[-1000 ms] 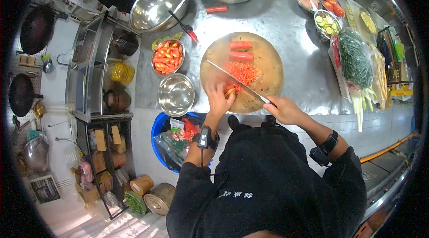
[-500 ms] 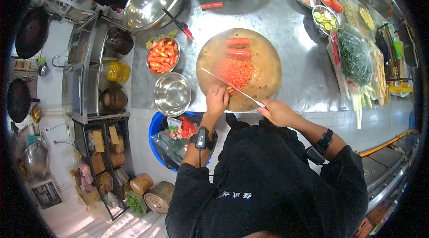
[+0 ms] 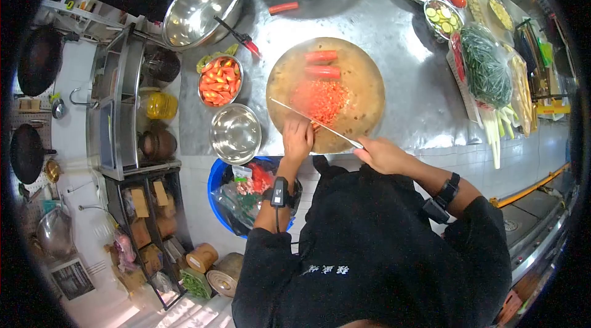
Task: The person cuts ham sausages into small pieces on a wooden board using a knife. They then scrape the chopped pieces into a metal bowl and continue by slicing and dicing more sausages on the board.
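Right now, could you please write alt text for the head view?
Seen from above, a person's right hand holds a knife over a round cutting board, while the left hand steadies red pieces beside a pile of diced red vegetable. Two whole red pieces wait behind.

A steel table [image 3: 394, 26] is lit brightly from above. To its left a metal rack [image 3: 117, 106] is set against a white tiled wall [image 3: 74, 112], where dark woks [image 3: 38, 60] are hung.
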### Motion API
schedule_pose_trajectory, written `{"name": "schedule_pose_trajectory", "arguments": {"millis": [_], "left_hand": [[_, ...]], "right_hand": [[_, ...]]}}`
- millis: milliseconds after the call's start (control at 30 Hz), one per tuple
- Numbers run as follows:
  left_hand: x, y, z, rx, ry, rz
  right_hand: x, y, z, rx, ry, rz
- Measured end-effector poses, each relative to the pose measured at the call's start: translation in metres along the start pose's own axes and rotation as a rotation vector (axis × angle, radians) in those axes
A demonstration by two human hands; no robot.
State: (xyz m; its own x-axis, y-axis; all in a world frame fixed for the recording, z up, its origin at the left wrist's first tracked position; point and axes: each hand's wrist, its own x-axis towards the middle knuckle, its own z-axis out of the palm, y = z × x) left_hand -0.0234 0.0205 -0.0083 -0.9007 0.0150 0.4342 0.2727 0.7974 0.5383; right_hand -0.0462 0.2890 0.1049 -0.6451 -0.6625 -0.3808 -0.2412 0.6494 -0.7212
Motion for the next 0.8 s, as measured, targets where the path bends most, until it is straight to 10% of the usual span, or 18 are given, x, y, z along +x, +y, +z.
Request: {"name": "schedule_pose_trajectory", "arguments": {"millis": [800], "left_hand": [[-0.004, 0.005, -0.002, 0.002, 0.011, 0.014]], "right_hand": [[-0.015, -0.023, -0.028, 0.077, -0.003, -0.028]]}}
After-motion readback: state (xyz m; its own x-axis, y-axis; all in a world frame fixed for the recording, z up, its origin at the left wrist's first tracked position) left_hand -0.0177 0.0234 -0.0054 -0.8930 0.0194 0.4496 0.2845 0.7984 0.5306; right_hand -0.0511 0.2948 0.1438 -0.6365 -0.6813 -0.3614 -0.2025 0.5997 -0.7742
